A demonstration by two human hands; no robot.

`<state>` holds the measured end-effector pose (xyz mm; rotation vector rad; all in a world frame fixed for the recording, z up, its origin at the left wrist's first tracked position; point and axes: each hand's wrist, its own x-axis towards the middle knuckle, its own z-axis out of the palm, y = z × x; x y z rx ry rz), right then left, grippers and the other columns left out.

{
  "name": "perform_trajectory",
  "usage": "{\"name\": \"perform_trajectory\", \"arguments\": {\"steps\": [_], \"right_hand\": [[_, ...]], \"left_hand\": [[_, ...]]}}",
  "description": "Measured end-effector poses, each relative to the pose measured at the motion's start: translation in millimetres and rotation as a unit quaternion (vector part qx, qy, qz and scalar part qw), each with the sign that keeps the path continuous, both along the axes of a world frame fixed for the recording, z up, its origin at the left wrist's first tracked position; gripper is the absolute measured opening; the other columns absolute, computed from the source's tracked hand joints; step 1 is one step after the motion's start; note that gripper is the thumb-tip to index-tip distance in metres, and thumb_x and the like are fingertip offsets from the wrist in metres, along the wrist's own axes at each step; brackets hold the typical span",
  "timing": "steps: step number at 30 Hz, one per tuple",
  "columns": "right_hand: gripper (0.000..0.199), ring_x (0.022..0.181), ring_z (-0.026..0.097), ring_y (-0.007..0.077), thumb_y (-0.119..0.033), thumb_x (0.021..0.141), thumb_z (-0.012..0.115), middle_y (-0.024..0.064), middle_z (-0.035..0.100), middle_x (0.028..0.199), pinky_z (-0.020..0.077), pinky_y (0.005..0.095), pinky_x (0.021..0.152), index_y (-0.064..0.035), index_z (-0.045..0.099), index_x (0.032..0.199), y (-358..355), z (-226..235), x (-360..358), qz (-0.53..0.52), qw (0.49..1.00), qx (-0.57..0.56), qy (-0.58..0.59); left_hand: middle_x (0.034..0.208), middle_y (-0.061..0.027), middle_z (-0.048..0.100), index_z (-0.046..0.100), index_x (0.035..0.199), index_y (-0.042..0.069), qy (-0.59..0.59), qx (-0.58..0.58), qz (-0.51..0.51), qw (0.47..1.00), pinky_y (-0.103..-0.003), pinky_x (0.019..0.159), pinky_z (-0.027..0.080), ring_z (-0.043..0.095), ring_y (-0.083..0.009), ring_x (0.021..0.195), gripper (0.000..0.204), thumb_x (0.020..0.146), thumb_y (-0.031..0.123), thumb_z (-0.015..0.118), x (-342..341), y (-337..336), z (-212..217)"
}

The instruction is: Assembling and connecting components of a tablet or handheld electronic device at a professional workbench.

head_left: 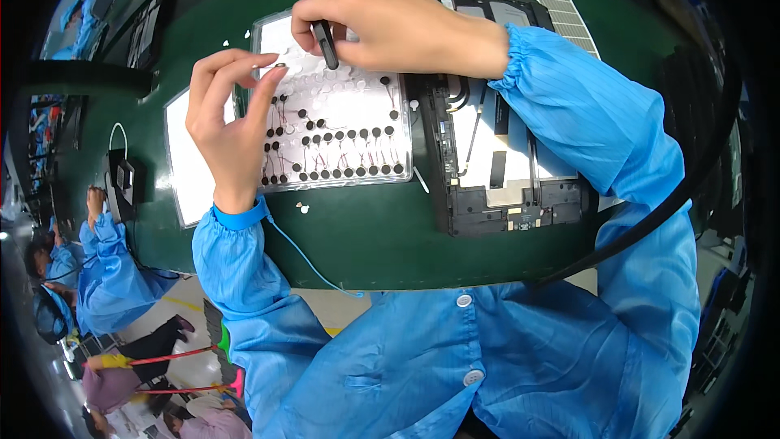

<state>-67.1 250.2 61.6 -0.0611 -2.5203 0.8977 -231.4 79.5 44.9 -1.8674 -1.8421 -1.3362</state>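
Observation:
My left hand (229,106), wearing a blue wrist strap (241,218), pinches a small round dark part (280,66) between thumb and fingertips. To its right, my right hand (382,20) is closed around a slim black tool (327,45), perhaps tweezers. The tool's far end is blurred. Both hands are over a clear tray (357,182) with a white bed. In it lie several small black discs with thin wires, set out in rows, and whitish round pieces toward the far side. My left hand covers part of the tray's left side.
An opened black device casing (479,219) with boards and cables lies right of the tray. Behind it is a sheet of pale rectangles (565,12). A white sheet (185,162) lies at left. A thick black cable (650,232) crosses at right. Other people are at far left.

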Motion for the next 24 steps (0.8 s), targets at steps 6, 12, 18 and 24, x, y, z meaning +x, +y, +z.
{"name": "perform_trajectory", "arguments": {"steps": [6, 12, 18, 24], "right_hand": [[0.030, 0.100, 0.073, 0.0186, -0.027, 0.099, 0.070, 0.0106, 0.074, 0.109, 0.0558, 0.0327, 0.081, -0.0081, 0.058, 0.119, 6, 6, 12, 0.098, 0.913, -0.389, -0.076], [0.028, 0.084, 0.070, 0.0136, -0.022, 0.095, 0.077, 0.0073, 0.069, 0.094, 0.0562, 0.0216, 0.071, -0.0038, 0.058, 0.104, 12, 52, 68, 0.057, 0.846, -0.527, -0.060], [0.026, 0.086, 0.070, 0.0136, -0.006, 0.097, 0.071, 0.0202, 0.074, 0.106, 0.0571, 0.0247, 0.078, -0.0090, 0.045, 0.096, 55, 29, 133, 0.055, 0.860, -0.507, 0.025], [0.020, 0.081, 0.066, 0.0117, -0.006, 0.094, 0.074, 0.0103, 0.074, 0.094, 0.0541, 0.0258, 0.075, -0.0062, 0.054, 0.098, 65, 4, 188, -0.095, 0.920, -0.375, 0.062]], "left_hand": [[0.093, -0.0055, 0.062, 0.074, 0.088, 0.003, 0.022, 0.061, -0.048, 0.997, -0.026, 0.065, 0.048, 0.059, -0.0124, 0.075, 0.019, 0.075, -0.004, 0.086, 12, 17, 16], [0.088, -0.0064, 0.062, 0.070, 0.082, 0.000, 0.055, 0.069, -0.152, 0.984, -0.027, 0.063, 0.050, 0.061, -0.0138, 0.075, 0.021, 0.072, -0.005, 0.089, 36, 54, 45], [0.091, -0.0053, 0.065, 0.070, 0.084, -0.002, 0.151, 0.064, -0.266, 0.950, -0.025, 0.070, 0.052, 0.064, -0.0125, 0.079, 0.018, 0.075, -0.004, 0.086, 87, 108, 56], [0.091, -0.0035, 0.067, 0.071, 0.084, 0.001, 0.057, -0.032, -0.295, 0.953, -0.028, 0.063, 0.051, 0.064, -0.0159, 0.073, 0.013, 0.080, 0.004, 0.082, 135, 141, 26]]}}
